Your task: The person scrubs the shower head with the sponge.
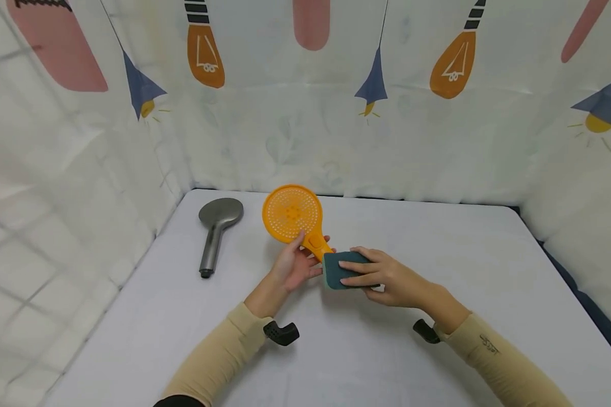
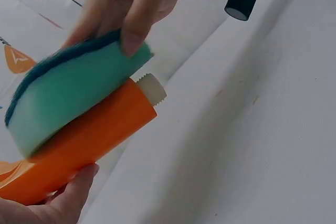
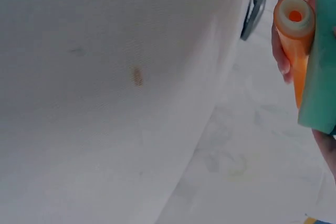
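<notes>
My left hand (image 1: 296, 265) grips an orange shower head (image 1: 292, 213) near the top of its handle, the round perforated face turned toward the head camera. In the left wrist view the shower head's orange handle (image 2: 105, 135) ends in a pale threaded connector (image 2: 152, 88). A sponge (image 1: 347, 270), dark teal on one face and light green on the other, is held in my right hand (image 1: 394, 280). Its green side lies along the handle in both wrist views (image 3: 320, 72). The right fingers spread over the dark face, with the thumb at the lower edge.
A grey shower head (image 1: 218, 232) lies on the white table (image 1: 387, 362) to the left of my left hand. Printed white cloth (image 1: 336, 141) hangs behind the table and along both sides. Black camera mounts (image 1: 282, 333) stick out at both wrists.
</notes>
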A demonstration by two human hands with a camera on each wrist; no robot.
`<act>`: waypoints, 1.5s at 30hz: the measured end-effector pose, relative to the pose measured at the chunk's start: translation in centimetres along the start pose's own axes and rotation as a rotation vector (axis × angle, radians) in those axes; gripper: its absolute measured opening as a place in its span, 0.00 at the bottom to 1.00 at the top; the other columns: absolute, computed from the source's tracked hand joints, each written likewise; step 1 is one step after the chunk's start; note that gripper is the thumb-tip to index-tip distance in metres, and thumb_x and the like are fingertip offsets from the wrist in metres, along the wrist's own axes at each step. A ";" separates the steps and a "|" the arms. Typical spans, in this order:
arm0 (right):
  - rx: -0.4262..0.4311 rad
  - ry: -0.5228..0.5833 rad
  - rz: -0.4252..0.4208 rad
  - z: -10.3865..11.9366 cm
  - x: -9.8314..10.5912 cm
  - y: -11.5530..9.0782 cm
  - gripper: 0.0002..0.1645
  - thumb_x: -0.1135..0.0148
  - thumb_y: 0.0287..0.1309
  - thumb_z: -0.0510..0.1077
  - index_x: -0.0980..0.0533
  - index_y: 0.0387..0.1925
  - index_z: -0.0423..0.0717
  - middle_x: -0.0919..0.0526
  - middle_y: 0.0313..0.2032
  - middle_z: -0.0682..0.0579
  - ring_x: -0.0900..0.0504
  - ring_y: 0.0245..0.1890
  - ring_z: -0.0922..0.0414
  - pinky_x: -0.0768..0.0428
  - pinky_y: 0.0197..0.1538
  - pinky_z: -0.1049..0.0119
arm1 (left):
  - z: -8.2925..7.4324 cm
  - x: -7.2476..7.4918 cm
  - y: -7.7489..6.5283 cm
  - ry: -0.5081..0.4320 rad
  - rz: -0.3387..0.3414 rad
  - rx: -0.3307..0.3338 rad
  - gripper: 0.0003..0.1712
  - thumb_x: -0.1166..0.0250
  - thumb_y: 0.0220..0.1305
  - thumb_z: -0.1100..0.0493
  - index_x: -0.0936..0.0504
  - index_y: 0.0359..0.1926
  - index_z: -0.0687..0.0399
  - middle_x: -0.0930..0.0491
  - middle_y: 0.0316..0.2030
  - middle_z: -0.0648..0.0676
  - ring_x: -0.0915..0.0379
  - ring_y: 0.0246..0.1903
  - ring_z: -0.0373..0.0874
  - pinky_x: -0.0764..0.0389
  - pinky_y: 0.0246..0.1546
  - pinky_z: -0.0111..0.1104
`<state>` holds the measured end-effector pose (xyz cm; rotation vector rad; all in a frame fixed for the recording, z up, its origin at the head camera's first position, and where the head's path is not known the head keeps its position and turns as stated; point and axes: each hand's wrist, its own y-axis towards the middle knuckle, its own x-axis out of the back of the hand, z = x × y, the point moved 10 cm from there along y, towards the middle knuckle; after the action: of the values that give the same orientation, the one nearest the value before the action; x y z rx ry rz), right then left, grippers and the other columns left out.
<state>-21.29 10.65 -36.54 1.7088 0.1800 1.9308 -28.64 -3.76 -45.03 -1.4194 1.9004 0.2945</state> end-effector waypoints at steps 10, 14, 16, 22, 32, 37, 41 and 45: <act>0.037 -0.058 -0.005 1.4 -0.7 1.1 0.36 0.19 0.46 0.33 0.16 0.59 0.52 0.22 0.65 0.48 0.31 0.67 0.35 0.24 0.60 0.41 | 0.4 -0.2 -0.2 0.068 -0.045 0.023 0.31 0.60 0.84 0.43 0.47 0.77 0.52 0.32 0.62 0.59 0.23 0.52 0.52 0.34 0.66 0.58; 0.070 -0.043 0.039 1.9 -0.6 0.1 0.36 0.21 0.44 0.31 0.16 0.58 0.55 0.22 0.65 0.51 0.30 0.67 0.38 0.24 0.60 0.41 | -0.2 -0.2 -0.2 0.064 -0.033 0.008 0.32 0.61 0.84 0.43 0.50 0.79 0.50 0.32 0.63 0.57 0.27 0.60 0.58 0.33 0.65 0.59; 0.067 -0.030 0.034 1.9 0.0 -0.1 0.37 0.21 0.43 0.30 0.16 0.58 0.54 0.21 0.64 0.50 0.29 0.66 0.37 0.23 0.59 0.41 | -0.6 -0.2 -0.2 0.055 -0.026 -0.003 0.32 0.61 0.84 0.42 0.50 0.79 0.50 0.32 0.64 0.57 0.29 0.63 0.59 0.36 0.66 0.62; 0.038 -0.006 -0.001 1.3 0.9 -0.5 0.38 0.21 0.42 0.29 0.16 0.58 0.53 0.21 0.65 0.49 0.31 0.67 0.37 0.23 0.58 0.39 | -1.4 -0.4 -0.3 0.046 -0.002 -0.032 0.28 0.56 0.84 0.51 0.46 0.77 0.54 0.30 0.64 0.57 0.27 0.60 0.56 0.39 0.67 0.62; -0.012 0.063 -0.055 0.5 1.9 -1.1 0.34 0.28 0.52 0.30 0.18 0.61 0.52 0.25 0.68 0.48 0.34 0.70 0.38 0.31 0.69 0.46 | -1.8 -0.8 -0.4 0.036 0.105 -0.083 0.26 0.58 0.83 0.60 0.45 0.77 0.53 0.31 0.66 0.60 0.26 0.57 0.53 0.33 0.64 0.61; 0.013 0.086 -0.090 0.8 2.2 -1.2 0.24 0.35 0.64 0.36 0.18 0.62 0.50 0.25 0.67 0.46 0.35 0.70 0.37 0.38 0.73 0.54 | -1.8 -0.6 -0.2 0.006 0.088 -0.107 0.26 0.55 0.83 0.64 0.43 0.77 0.49 0.26 0.59 0.55 0.24 0.57 0.51 0.26 0.60 0.56; 0.041 0.079 -0.092 1.3 1.8 -1.0 0.20 0.42 0.73 0.43 0.19 0.62 0.50 0.26 0.68 0.46 0.35 0.70 0.36 0.38 0.74 0.53 | -2.0 -0.2 -0.2 -0.060 0.042 -0.127 0.29 0.52 0.82 0.65 0.43 0.78 0.47 0.29 0.58 0.56 0.21 0.55 0.49 0.21 0.58 0.46; 0.063 0.068 -0.132 1.6 1.9 -1.1 0.21 0.48 0.76 0.47 0.19 0.62 0.48 0.26 0.68 0.45 0.35 0.71 0.36 0.40 0.74 0.53 | -2.2 -0.2 -0.2 -0.088 0.023 -0.146 0.31 0.50 0.80 0.67 0.44 0.78 0.54 0.30 0.56 0.55 0.23 0.51 0.45 0.21 0.57 0.37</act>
<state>-19.55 12.06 -35.06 1.6295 0.3734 1.9044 -29.34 -5.01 -43.31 -1.4559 1.8557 0.5078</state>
